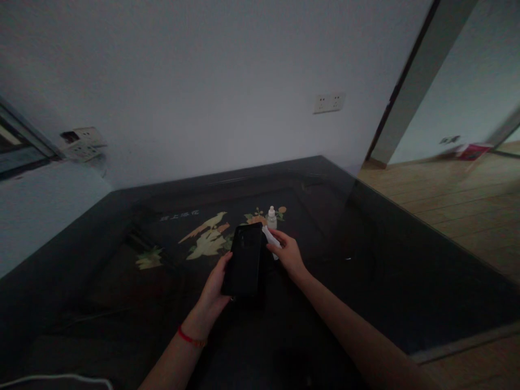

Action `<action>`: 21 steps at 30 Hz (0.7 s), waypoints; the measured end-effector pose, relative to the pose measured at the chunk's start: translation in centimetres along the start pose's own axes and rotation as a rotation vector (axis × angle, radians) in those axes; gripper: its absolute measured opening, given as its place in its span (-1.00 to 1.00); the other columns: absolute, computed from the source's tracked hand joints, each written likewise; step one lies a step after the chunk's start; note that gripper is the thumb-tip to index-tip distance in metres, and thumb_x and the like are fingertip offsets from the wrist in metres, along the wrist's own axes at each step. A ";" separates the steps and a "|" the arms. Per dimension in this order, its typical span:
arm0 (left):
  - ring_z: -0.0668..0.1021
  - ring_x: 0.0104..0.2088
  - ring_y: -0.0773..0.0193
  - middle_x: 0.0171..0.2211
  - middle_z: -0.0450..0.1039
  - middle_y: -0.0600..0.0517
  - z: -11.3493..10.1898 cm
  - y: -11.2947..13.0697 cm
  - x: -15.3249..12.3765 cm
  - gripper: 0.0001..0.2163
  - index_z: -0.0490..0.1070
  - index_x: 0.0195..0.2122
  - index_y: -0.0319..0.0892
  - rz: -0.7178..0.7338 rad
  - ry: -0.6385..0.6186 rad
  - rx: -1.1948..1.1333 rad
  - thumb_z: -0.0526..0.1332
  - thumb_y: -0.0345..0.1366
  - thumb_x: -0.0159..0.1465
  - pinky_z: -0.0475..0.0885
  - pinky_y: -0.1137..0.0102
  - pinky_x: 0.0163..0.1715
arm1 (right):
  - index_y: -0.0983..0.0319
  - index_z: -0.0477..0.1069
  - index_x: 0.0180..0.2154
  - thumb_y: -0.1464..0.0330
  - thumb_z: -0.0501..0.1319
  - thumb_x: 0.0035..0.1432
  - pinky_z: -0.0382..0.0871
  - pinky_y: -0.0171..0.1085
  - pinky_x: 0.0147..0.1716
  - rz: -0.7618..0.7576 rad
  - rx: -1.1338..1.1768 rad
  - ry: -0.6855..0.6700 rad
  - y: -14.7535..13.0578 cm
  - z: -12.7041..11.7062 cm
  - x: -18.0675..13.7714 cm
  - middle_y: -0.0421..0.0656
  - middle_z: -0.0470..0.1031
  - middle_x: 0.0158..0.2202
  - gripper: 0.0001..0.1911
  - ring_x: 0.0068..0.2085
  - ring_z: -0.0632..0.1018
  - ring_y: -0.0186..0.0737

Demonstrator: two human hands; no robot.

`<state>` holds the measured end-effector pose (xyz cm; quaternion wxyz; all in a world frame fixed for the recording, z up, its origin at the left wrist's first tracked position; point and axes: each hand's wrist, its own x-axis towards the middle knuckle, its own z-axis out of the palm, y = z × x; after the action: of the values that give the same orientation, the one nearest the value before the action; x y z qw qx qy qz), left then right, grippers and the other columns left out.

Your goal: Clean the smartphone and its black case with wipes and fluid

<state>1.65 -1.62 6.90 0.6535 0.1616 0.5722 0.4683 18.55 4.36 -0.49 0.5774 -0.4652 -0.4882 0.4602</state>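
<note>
My left hand [214,287] grips a black smartphone [242,265] by its left edge, with the dark back and its camera area facing up toward me. A piece of white tissue or cloth [270,237] is pinched between the thumb and fingers of my right hand [287,252], close beside the phone's upper right edge. Just behind my right fingers stands a small clear bottle [272,219] with a white cap, upright on the table; its lower part is hidden by the hand and the white piece.
The glossy black table [333,303] bears a printed bird-and-flower pattern [207,233]. A pale cable [60,376] lies at the lower left. Behind the table rises a wall with a socket plate [329,103]. Wooden floor [439,200] shows at right, with a red object [474,151] farther off.
</note>
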 end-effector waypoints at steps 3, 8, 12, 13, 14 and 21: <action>0.62 -0.38 0.18 -0.36 0.59 -0.06 0.2 -0.3 -0.6 -0.75 0.43 -0.11 -0.25 -0.060 -0.038 -0.057 0.13 -0.28 0.24 0.53 0.32 -0.32 | 0.18 0.53 -0.15 0.51 0.27 -0.19 0.34 -0.04 0.02 0.014 -0.004 -0.011 -0.2 0.6 0.0 -0.10 0.58 -0.11 -0.55 -0.05 0.55 -0.04; 0.62 -0.33 0.20 -0.28 0.59 -0.07 0.4 -0.8 -1.2 -0.76 0.42 -0.09 -0.27 -0.112 -0.069 -0.138 0.12 -0.33 0.25 0.52 0.35 -0.25 | 0.16 0.58 -0.40 0.39 0.30 -0.10 0.35 0.02 0.01 0.040 0.020 0.044 -1.8 0.2 0.0 -0.14 0.62 -0.28 -0.87 -0.09 0.54 0.00; 0.61 -0.27 0.18 -0.17 0.55 -0.06 0.6 -1.3 -1.7 -0.67 0.30 0.06 -0.16 -0.080 -0.146 -0.234 0.10 -0.32 0.26 0.49 0.26 -0.17 | 0.19 0.52 -0.23 0.23 0.24 0.03 0.54 -0.05 -0.30 0.102 0.160 0.126 -4.2 -1.3 -0.3 -0.11 0.58 -0.19 -0.74 -0.15 0.56 -0.04; 0.60 -0.23 0.14 -0.13 0.53 -0.06 0.7 -1.4 -1.8 -0.63 0.23 0.11 -0.11 -0.057 -0.201 -0.254 0.10 -0.30 0.26 0.49 0.19 -0.15 | 0.18 0.50 -0.21 0.21 0.24 0.04 0.56 -0.07 -0.33 0.114 0.200 0.149 -4.8 -1.5 -0.5 -0.12 0.57 -0.16 -0.73 -0.13 0.55 -0.06; 0.59 -0.19 0.09 -0.10 0.51 -0.06 0.8 -1.6 -1.9 -0.59 0.15 0.16 -0.05 -0.028 -0.260 -0.266 0.09 -0.28 0.27 0.48 0.11 -0.14 | 0.17 0.48 -0.20 0.21 0.24 0.04 0.57 -0.08 -0.34 0.124 0.235 0.166 -5.4 -1.6 -0.7 -0.14 0.56 -0.14 -0.73 -0.11 0.55 -0.07; 0.50 0.00 0.12 0.10 0.36 0.02 0.4 -3.2 -1.9 -0.36 -0.01 0.19 0.17 0.229 -0.252 0.013 0.29 -0.13 0.13 0.39 0.18 0.01 | 0.23 0.54 -0.31 0.28 0.40 -0.11 0.55 -0.15 -0.30 0.317 0.515 0.068 -8.2 1.2 -3.6 -0.12 0.58 -0.24 -0.73 -0.20 0.56 -0.14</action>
<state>3.57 -4.64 5.83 0.6612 0.2876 0.4668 0.5121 17.61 -0.22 7.22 0.6134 -0.3889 -0.2570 0.6375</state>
